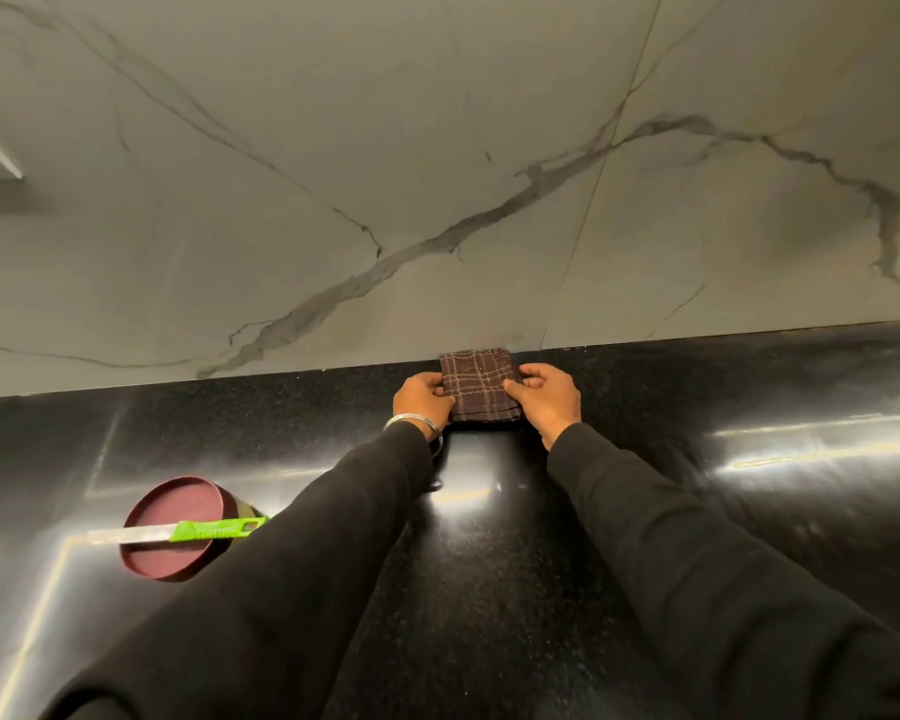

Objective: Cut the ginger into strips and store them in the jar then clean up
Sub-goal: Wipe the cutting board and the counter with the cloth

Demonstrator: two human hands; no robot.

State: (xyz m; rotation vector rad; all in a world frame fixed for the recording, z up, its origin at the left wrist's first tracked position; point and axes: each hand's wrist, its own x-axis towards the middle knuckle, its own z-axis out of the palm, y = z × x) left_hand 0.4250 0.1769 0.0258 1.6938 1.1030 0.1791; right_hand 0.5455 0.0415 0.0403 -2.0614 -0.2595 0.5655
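Black sleeves (292, 589) fill the bottom of my head view, both arms stretched toward the wall (437, 174). Left hand (421, 398) and right hand (547, 396) each pinch a side of a folded brown checked cloth (478, 384) lying on the black counter (697, 511), right up against the marble wall. Off to the left, a maroon-lidded jar (172, 558) sits on the counter with a green-handled knife (178, 531) laid across its lid. Can't see any ginger from here.
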